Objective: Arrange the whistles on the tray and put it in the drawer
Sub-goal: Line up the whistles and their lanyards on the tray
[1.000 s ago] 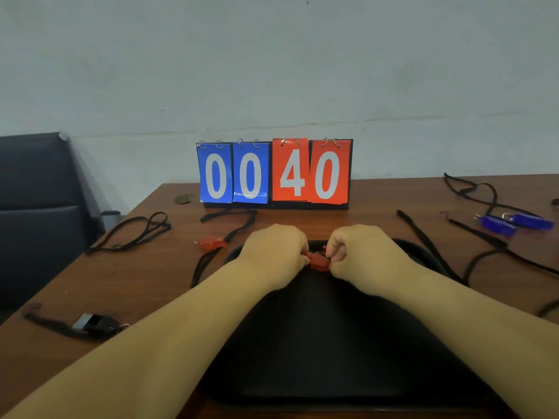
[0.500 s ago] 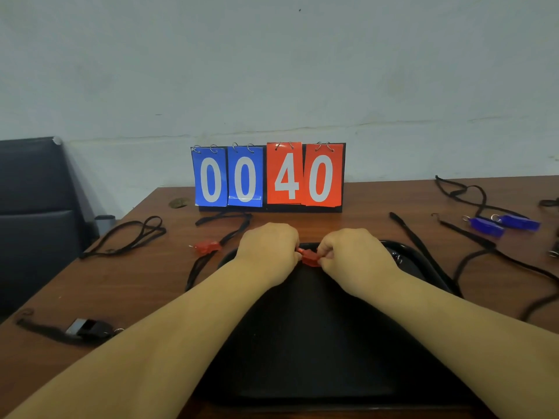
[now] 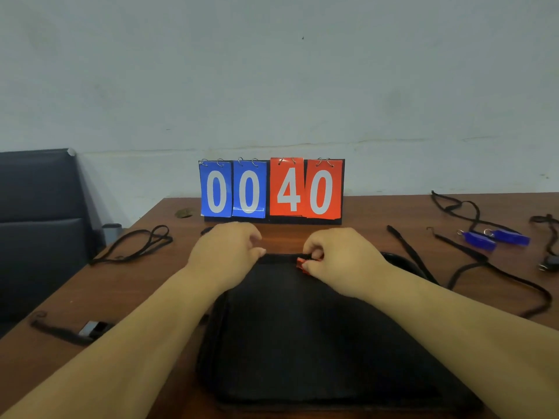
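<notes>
A black tray (image 3: 302, 352) lies on the wooden table in front of me. My right hand (image 3: 341, 261) pinches a red whistle (image 3: 301, 263) over the tray's far rim. My left hand (image 3: 227, 252) hovers at the tray's far left corner, fingers loosely curled and apart, with nothing visible in it. Two blue whistles (image 3: 496, 238) on black lanyards lie at the right. A black and silver whistle (image 3: 93, 328) rests near the left edge. Another dark whistle (image 3: 550, 263) sits at the far right edge.
A flip scoreboard (image 3: 272, 189) reading 00 40 stands behind the tray against the wall. A loose black lanyard loop (image 3: 136, 243) lies at the left, and more lanyards (image 3: 499, 276) trail across the right side. A dark chair (image 3: 36, 225) stands beside the table's left edge.
My left hand has let go of the red whistle and moved left, covering the spot where a second red whistle lay. My right hand keeps the red whistle and has shifted slightly right.
</notes>
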A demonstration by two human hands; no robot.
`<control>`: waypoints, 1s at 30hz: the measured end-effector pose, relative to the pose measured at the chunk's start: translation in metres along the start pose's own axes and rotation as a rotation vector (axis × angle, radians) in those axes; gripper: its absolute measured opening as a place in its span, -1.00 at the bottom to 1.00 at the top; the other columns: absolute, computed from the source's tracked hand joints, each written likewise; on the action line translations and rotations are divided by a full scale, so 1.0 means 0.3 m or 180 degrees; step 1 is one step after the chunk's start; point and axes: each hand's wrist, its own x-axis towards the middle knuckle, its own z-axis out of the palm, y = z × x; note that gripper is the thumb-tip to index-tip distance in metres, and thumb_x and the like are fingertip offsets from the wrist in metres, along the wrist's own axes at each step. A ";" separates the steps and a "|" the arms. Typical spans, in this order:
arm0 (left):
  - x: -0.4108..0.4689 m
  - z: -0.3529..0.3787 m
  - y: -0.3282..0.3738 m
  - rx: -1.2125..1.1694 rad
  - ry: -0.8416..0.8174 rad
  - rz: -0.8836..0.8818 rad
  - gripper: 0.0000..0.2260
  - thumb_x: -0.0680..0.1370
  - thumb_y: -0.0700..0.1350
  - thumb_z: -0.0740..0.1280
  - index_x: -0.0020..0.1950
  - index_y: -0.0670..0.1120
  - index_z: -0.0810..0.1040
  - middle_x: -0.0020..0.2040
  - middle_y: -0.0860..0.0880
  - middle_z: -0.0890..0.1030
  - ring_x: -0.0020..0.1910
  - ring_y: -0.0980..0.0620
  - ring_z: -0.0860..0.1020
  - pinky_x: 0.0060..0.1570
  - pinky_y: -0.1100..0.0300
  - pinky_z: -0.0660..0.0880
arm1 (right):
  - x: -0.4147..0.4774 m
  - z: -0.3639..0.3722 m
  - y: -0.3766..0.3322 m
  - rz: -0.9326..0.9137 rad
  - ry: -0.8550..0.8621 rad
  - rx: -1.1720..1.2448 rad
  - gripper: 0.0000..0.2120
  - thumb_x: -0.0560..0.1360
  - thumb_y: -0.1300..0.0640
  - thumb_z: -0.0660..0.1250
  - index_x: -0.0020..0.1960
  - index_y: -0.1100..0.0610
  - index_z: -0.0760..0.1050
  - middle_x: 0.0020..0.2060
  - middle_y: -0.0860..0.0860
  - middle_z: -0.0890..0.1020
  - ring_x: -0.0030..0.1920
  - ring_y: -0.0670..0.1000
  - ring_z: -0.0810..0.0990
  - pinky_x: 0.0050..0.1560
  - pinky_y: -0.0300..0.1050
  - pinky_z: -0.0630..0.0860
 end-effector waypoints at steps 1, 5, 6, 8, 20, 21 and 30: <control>-0.014 -0.020 -0.031 -0.0074 0.0045 -0.0082 -0.68 0.57 0.08 0.44 0.29 0.05 0.58 -0.01 0.11 0.62 -0.03 0.13 0.57 0.08 0.14 0.58 | 0.002 -0.001 -0.018 -0.0098 0.0012 0.0031 -0.82 0.54 -0.06 0.46 0.12 -0.08 0.63 -0.03 -0.17 0.65 -0.04 -0.11 0.62 0.11 -0.18 0.61; -0.062 -0.065 -0.157 -0.0273 0.0176 -0.0381 -0.70 0.55 0.06 0.46 0.27 0.06 0.59 0.01 0.12 0.61 -0.02 0.13 0.54 0.05 0.16 0.51 | 0.035 0.012 -0.114 -0.0413 -0.0029 0.0127 -0.75 0.55 -0.05 0.44 0.21 -0.06 0.60 0.10 -0.15 0.64 0.07 -0.11 0.60 0.17 -0.15 0.58; -0.067 -0.067 -0.189 -0.0282 0.0198 -0.0416 -0.70 0.55 0.07 0.46 0.26 0.07 0.60 0.00 0.13 0.61 -0.02 0.12 0.54 0.05 0.15 0.51 | 0.051 0.021 -0.138 -0.0457 -0.0050 0.0165 -0.74 0.55 -0.04 0.44 0.22 -0.06 0.60 0.11 -0.14 0.63 0.08 -0.11 0.60 0.17 -0.15 0.58; -0.076 -0.072 -0.242 -0.0285 0.0168 -0.0519 -0.72 0.54 0.07 0.47 0.23 0.08 0.59 0.00 0.14 0.59 -0.01 0.11 0.54 0.06 0.14 0.51 | 0.086 0.041 -0.185 -0.0527 -0.0058 0.0241 -0.74 0.55 -0.05 0.45 0.22 -0.07 0.60 0.12 -0.13 0.63 0.10 -0.11 0.58 0.16 -0.14 0.58; -0.024 -0.016 -0.390 -0.0312 -0.0071 -0.0639 -0.56 0.55 0.00 0.47 0.42 0.06 0.50 0.28 0.00 0.59 0.19 0.00 0.56 0.23 0.04 0.54 | 0.309 0.191 -0.358 -0.0678 -0.0323 0.0120 -0.67 0.50 0.06 0.48 0.25 0.01 0.60 0.15 -0.04 0.62 0.09 -0.01 0.59 0.14 -0.07 0.59; -0.015 -0.004 -0.396 -0.0316 -0.0085 -0.0606 -0.54 0.56 0.00 0.45 0.45 0.06 0.48 0.32 -0.03 0.56 0.24 -0.03 0.56 0.27 0.01 0.52 | 0.322 0.199 -0.362 -0.0654 -0.0363 0.0091 -0.65 0.50 0.07 0.49 0.27 0.01 0.59 0.16 -0.03 0.61 0.11 0.00 0.59 0.15 -0.07 0.59; 0.021 0.073 -0.424 -0.0201 -0.0243 -0.0507 -0.68 0.60 0.07 0.37 0.36 0.20 0.52 0.25 0.04 0.49 0.24 -0.03 0.49 0.26 -0.09 0.51 | 0.380 0.256 -0.370 -0.0615 -0.0496 0.0053 -0.75 0.51 0.13 0.48 0.17 -0.01 0.62 0.03 -0.08 0.63 0.03 -0.03 0.61 0.11 -0.05 0.63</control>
